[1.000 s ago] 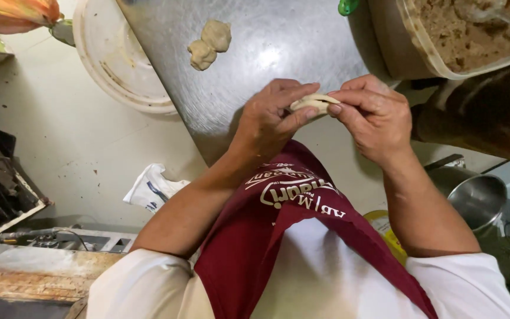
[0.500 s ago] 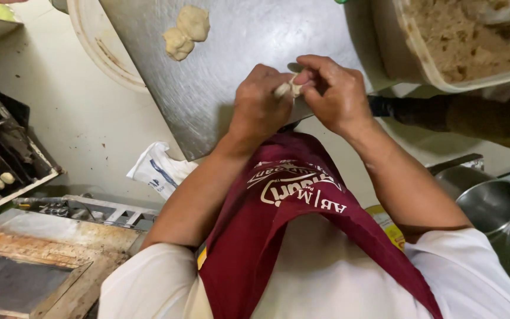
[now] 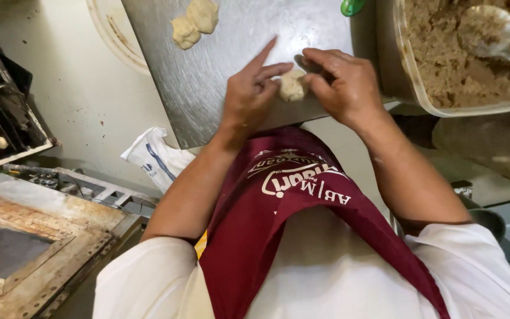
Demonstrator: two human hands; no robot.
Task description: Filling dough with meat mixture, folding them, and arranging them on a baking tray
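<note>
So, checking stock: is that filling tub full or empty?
Nearly full: brown filling rises close to the clear tub rim, a spoon resting in it.
</note>
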